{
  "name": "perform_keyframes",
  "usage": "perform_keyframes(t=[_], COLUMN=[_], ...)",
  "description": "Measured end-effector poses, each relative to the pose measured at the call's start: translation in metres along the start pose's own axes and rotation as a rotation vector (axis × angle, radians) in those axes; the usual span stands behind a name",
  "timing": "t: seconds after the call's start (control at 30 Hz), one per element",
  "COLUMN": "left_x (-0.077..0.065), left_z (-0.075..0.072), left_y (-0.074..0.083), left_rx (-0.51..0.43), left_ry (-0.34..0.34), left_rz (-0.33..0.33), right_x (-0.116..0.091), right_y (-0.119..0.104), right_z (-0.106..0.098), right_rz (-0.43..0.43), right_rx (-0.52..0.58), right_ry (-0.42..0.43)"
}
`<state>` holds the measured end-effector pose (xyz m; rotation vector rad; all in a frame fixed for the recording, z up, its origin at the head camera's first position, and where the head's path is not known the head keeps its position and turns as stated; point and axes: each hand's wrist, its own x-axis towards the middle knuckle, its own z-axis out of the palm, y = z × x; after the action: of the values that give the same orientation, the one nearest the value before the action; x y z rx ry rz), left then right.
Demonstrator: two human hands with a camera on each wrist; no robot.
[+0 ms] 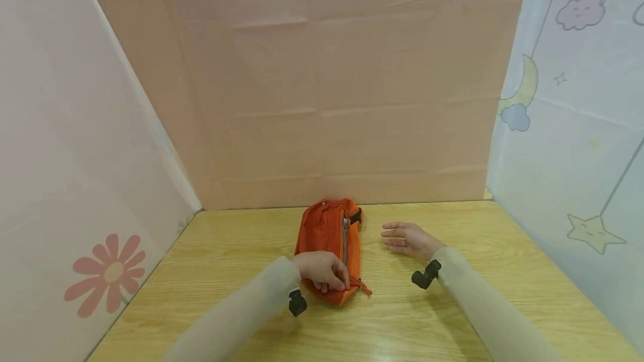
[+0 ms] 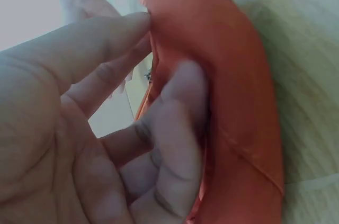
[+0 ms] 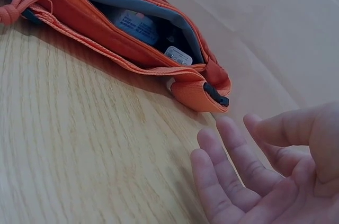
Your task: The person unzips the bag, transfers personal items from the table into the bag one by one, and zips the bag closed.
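An orange-red zippered waist bag (image 1: 322, 228) lies lengthwise on the wooden table, its long zip gaping open. My left hand (image 1: 324, 271) is over the near end and pinches the fabric edge, other fingers curled against the bag's side, as the left wrist view shows. Inside the opening, the right wrist view shows a clear item with blue print (image 3: 136, 25) and a small white printed block (image 3: 178, 55). To the right of the bag, my right hand (image 1: 410, 240) hovers with loosely spread fingers, holding nothing, near the strap's black buckle (image 3: 216, 95).
A cord pull (image 1: 363, 286) hangs from the bag's near end onto the wooden table (image 1: 226, 284). Behind the table stands a plain pinkish-tan cloth backdrop (image 1: 352, 99). Patterned curtains close in the left (image 1: 75, 155) and right (image 1: 568, 144) sides.
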<state>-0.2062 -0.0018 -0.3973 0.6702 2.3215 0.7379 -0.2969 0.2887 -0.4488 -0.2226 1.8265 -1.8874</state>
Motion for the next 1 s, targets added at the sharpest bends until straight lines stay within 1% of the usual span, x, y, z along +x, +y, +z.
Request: perform_keyframes(t=[0.1,0.3,0.37,0.5,0.7,0.87,1.0], left_x=[0.000,0.003,0.004,0.005,0.005,0.002,-0.002], left_z=[0.004,0.013,0.015,0.019,0.020,0.018,0.015], left_y=[-0.002,-0.007,-0.009,-0.009,-0.009,-0.014,-0.017], left_rx=[0.031,0.026,0.044,0.081,0.096,0.061,0.014], left_ry=[0.021,0.083,0.100,0.111,0.121,0.135,0.151], left_rz=[-0.001,0.002,0.005,0.014,0.031,0.069,0.068], right_x=[0.000,-0.001,0.000,0.001,0.000,0.001,0.001], right_y=[0.000,-0.003,-0.003,-0.002,-0.002,-0.002,-0.003], right_z=[0.000,0.001,0.001,0.002,0.002,0.002,0.003], right_rz=[0.006,-0.001,0.000,-0.004,0.000,0.002,0.001], right_rx=[-0.010,-0.013,-0.009,-0.008,-0.014,-0.015,-0.024], right_ry=[0.014,-0.012,-0.013,-0.005,-0.001,-0.006,-0.009])
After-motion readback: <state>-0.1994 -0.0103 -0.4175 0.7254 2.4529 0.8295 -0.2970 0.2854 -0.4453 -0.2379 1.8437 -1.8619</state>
